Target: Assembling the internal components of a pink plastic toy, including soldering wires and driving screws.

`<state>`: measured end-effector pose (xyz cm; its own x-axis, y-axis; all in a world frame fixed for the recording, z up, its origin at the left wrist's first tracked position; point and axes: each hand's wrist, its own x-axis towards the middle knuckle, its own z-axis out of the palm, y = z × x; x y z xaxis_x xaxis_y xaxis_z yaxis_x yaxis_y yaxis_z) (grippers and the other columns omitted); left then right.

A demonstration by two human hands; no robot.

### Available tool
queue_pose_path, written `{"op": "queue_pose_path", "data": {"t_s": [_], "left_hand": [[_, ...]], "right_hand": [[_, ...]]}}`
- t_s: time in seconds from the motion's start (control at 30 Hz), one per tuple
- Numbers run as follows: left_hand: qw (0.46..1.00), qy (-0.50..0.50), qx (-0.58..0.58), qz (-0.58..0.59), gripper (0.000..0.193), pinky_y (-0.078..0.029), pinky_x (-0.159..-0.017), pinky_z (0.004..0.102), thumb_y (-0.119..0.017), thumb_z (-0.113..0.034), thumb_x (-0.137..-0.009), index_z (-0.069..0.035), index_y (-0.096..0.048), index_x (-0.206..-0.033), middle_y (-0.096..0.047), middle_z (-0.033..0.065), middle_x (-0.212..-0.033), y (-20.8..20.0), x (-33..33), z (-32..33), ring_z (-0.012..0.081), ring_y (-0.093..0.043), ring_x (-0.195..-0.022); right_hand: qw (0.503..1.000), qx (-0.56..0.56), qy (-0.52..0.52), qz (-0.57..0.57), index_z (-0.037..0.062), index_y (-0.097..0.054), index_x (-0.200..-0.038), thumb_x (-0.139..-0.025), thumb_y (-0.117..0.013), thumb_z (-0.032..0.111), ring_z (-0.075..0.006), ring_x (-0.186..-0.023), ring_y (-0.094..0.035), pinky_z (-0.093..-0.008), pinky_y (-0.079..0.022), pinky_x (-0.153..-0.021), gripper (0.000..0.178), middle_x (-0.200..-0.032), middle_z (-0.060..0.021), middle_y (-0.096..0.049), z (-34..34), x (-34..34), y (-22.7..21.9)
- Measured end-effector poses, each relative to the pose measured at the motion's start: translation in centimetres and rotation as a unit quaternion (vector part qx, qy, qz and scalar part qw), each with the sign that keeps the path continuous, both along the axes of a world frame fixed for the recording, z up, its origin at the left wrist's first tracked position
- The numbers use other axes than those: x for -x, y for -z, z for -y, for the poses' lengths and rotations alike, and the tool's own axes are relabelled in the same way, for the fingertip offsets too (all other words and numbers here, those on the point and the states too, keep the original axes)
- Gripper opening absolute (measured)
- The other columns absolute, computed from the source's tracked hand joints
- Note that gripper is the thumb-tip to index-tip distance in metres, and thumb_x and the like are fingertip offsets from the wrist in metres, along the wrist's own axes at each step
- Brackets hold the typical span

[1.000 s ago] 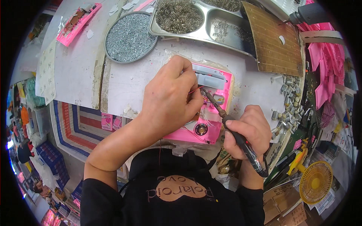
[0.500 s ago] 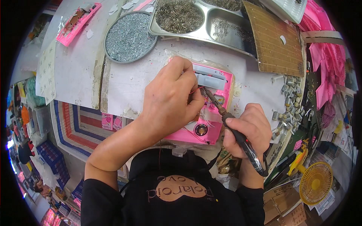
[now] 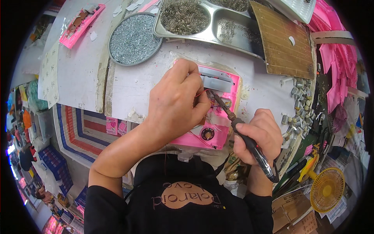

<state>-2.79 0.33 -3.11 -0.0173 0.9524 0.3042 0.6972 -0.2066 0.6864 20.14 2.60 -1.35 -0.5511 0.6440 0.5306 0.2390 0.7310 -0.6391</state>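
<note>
Viewed remotely through the head camera, I record both hands at a shallow, rectangular pink plastic housing (image 3: 221, 139) lying open at the centre of the frame on the whitish worktop (image 3: 130, 84). The left hand (image 3: 175, 97) covers the housing's left part, its thumb and forefinger pinching a thin red insulated wire (image 3: 201, 93). The right hand (image 3: 259, 136) grasps the black handle of a slim soldering iron (image 3: 253, 148), whose dark tip points to the upper left, close to the wire; I cannot confirm contact. Inside the housing I note a grey-blue plastic block (image 3: 218, 84) along the upper portion and a round, dark-rimmed speaker (image 3: 207, 134) near the lower edge. At the upper left of the frame lies a narrow pink plastic part (image 3: 80, 28). At the top I find a round grey dish (image 3: 117, 58) filled with small silver metal pieces (image 3: 135, 37), then a stainless-steel compartment tray (image 3: 194, 37) bearing coiled metal springs (image 3: 185, 17). Silver metal cylinders (image 3: 298, 97) lie clustered at the right.
</note>
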Motion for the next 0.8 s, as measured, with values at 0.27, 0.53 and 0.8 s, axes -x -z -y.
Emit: {"op": "queue_pose_path", "data": {"t_s": [0.27, 0.53, 0.8], "left_hand": [[1.000, 0.003, 0.002, 0.003, 0.012, -0.052, -0.065, 0.0374, -0.073, 0.002, -0.074, 0.001, -0.062, -0.078, -0.057, 0.0131, -0.099, 0.0, 0.0, 0.0, 0.0275, -0.062, -0.075], [1.000, -0.007, 0.010, 0.019, 0.012, -0.052, -0.064, 0.0386, -0.073, -0.001, -0.074, -0.001, -0.061, -0.076, -0.058, 0.0127, -0.099, 0.2, -0.1, 0.2, 0.0287, -0.063, -0.075], [1.000, 0.002, 0.020, 0.017, 0.010, -0.052, -0.061, 0.0351, -0.072, 0.001, -0.076, 0.000, -0.061, -0.079, -0.057, 0.0127, -0.099, -0.3, -0.1, 0.2, 0.0249, -0.062, -0.071]], "right_hand": [[1.000, 0.010, 0.023, -0.005, 0.0060, -0.070, -0.104, -0.076, -0.078, 0.003, -0.0230, -0.056, -0.052, -0.0378, -0.045, -0.062, 0.029, -0.066, -0.0039, -0.055, 1.0, -1.2, -0.8], [0.999, -0.005, 0.027, -0.015, 0.0015, -0.066, -0.105, -0.084, -0.073, 0.010, -0.0213, -0.056, -0.048, -0.0398, -0.043, -0.063, 0.024, -0.064, -0.0047, -0.053, 1.5, -2.0, -0.2], [0.999, -0.002, 0.032, -0.022, 0.0034, -0.067, -0.106, -0.083, -0.074, 0.010, -0.0222, -0.056, -0.050, -0.0393, -0.044, -0.063, 0.025, -0.065, -0.0050, -0.055, 1.4, -2.1, -0.3]]}}
